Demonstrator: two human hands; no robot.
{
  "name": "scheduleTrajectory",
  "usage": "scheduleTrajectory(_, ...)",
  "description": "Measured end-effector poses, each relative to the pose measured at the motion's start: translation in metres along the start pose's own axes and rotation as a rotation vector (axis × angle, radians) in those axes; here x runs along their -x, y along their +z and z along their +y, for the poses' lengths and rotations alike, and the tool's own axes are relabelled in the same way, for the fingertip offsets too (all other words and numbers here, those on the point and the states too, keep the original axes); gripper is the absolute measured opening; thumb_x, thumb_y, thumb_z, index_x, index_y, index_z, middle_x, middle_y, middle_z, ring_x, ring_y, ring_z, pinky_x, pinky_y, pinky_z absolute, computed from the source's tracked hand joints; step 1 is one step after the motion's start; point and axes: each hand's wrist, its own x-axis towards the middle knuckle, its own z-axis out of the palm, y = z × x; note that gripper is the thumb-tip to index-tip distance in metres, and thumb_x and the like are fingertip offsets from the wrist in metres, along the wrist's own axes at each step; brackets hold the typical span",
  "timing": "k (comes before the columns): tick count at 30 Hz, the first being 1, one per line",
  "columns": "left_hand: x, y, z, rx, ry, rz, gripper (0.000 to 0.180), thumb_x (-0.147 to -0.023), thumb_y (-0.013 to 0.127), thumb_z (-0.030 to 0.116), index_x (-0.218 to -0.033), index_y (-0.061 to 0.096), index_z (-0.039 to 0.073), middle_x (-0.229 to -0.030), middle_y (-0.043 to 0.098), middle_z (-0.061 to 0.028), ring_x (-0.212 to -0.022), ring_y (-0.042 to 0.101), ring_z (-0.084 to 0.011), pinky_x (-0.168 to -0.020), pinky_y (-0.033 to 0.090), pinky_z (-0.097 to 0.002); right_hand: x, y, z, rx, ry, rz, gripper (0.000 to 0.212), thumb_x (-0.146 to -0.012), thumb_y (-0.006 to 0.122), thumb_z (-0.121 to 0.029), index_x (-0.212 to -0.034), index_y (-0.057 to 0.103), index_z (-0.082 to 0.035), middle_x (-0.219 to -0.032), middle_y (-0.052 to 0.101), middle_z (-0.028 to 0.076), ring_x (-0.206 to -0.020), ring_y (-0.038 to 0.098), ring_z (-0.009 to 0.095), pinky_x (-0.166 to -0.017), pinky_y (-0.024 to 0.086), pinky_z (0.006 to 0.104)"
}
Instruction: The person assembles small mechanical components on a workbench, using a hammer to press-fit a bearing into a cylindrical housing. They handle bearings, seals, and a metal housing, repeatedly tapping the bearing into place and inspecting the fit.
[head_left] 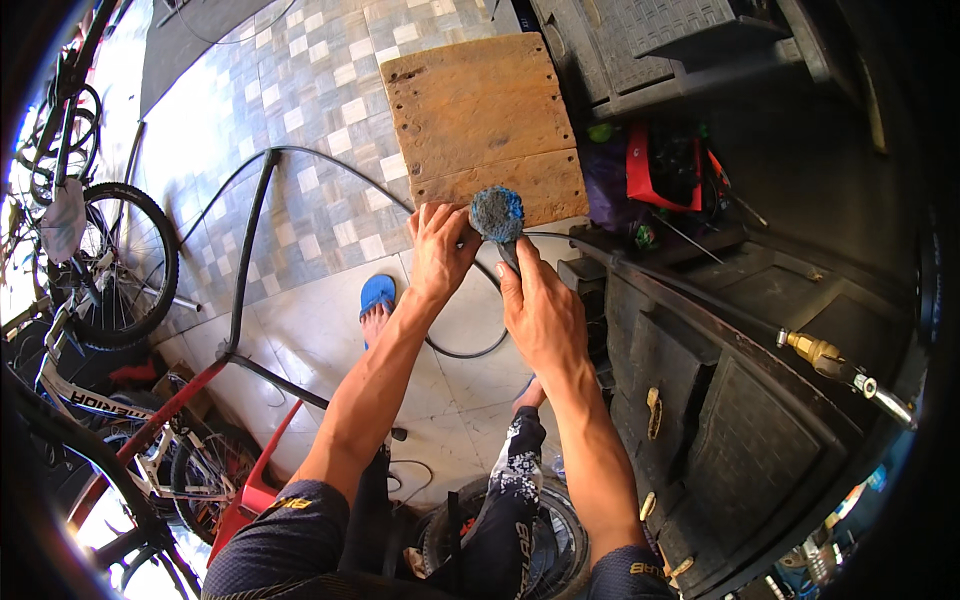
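My right hand (545, 305) is closed round the dark handle of a mallet (497, 214). Its round head has a rough, worn face in grey and blue. Close beside the head, my left hand (440, 245) is curled with its fingers bent together, over the near edge of a wooden board (480, 110). Whatever those fingers may pinch is hidden under them. The board is brown and scuffed, with dark holes along its sides.
A black hose (345, 160) loops across the tiled floor. Dark cabinets (720, 400) line the right, with a brass-coloured air fitting (818, 352) on top. A red box (665, 170) sits beyond. Bicycles (125, 265) and a red-and-black stand (250, 260) occupy the left. A tyre (575, 540) lies below me.
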Motion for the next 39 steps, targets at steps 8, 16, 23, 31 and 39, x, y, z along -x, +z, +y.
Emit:
scheduleTrajectory(8,-0.006,-0.013,0.005,0.233,-0.144,0.048,0.031,-0.085,0.087,0.013,-0.113,0.077,0.008,-0.108,0.073,-0.0096,-0.108,0.062,-0.0328,-0.097,0.048,-0.0454,0.031,-0.019,0.016,-0.147,-0.071,0.234,0.041,-0.109,0.062,-0.023,-0.136,0.059,0.008,-0.12,0.072,0.031,-0.106,0.072,0.049,-0.086,0.061,0.0489)
scheduleTrajectory(16,0.005,-0.046,-0.007,0.162,-0.271,0.185,0.031,-0.086,0.085,0.004,-0.116,0.076,0.006,-0.112,0.075,-0.0094,-0.107,0.064,-0.0296,-0.097,0.051,-0.0401,0.079,-0.02,0.051,-0.21,0.132,0.271,0.042,-0.108,0.065,-0.025,-0.13,0.063,0.01,-0.12,0.071,0.034,-0.109,0.07,0.052,-0.09,0.059,0.05)
scheduleTrajectory(23,0.01,-0.037,0.001,0.109,-0.159,0.134,0.032,-0.085,0.087,0.009,-0.116,0.077,0.009,-0.109,0.074,-0.0083,-0.107,0.063,-0.0301,-0.097,0.049,-0.0417,0.113,-0.013,0.061,-0.141,0.292,0.154,0.042,-0.109,0.063,-0.025,-0.136,0.062,0.007,-0.121,0.072,0.032,-0.108,0.071,0.051,-0.088,0.059,0.0497)
scheduleTrajectory(31,0.004,-0.021,0.008,0.089,-0.099,0.061,0.033,-0.088,0.086,0.015,-0.119,0.077,0.011,-0.114,0.074,-0.0063,-0.109,0.062,-0.0289,-0.098,0.044,-0.0425,0.128,-0.005,0.063,-0.191,0.277,0.151,0.043,-0.109,0.064,-0.024,-0.138,0.061,0.007,-0.12,0.072,0.031,-0.108,0.07,0.05,-0.09,0.058,0.0494)
scheduleTrajectory(39,0.0,-0.014,0.014,0.048,-0.031,-0.017,0.034,-0.087,0.086,0.013,-0.12,0.078,0.009,-0.114,0.075,-0.0067,-0.108,0.064,-0.0298,-0.097,0.047,-0.0414,0.133,0.002,0.071,-0.182,0.246,0.181,0.042,-0.108,0.065,-0.026,-0.133,0.064,0.008,-0.12,0.072,0.032,-0.108,0.07,0.05,-0.089,0.058,0.0496)
